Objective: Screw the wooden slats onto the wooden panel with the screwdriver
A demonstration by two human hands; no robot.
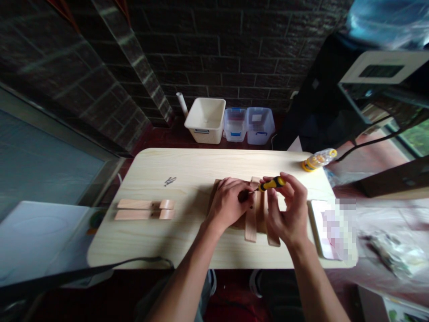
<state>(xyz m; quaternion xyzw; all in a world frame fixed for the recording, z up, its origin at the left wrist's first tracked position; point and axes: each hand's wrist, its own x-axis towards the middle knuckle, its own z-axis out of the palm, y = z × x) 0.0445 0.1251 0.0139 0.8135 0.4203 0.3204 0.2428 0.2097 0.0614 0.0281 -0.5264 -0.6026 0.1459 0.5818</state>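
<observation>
My right hand grips the handle of a yellow-and-black screwdriver, its shaft pointing left. Fingers of my left hand are drawn together close to the screwdriver's tip; whatever they pinch is too small and hidden to make out. Beneath both hands lies a brown wooden piece, mostly covered by the left hand. Two light wooden strips, a left strip and a right strip, lie across it and stick out toward me. The right hand covers part of the right strip.
Several dark screws lie on the pale table. Two wooden strips with curved end pieces rest at the left. A clear bottle with yellow ends and a white tray-like object are at the right. Bins stand behind the table.
</observation>
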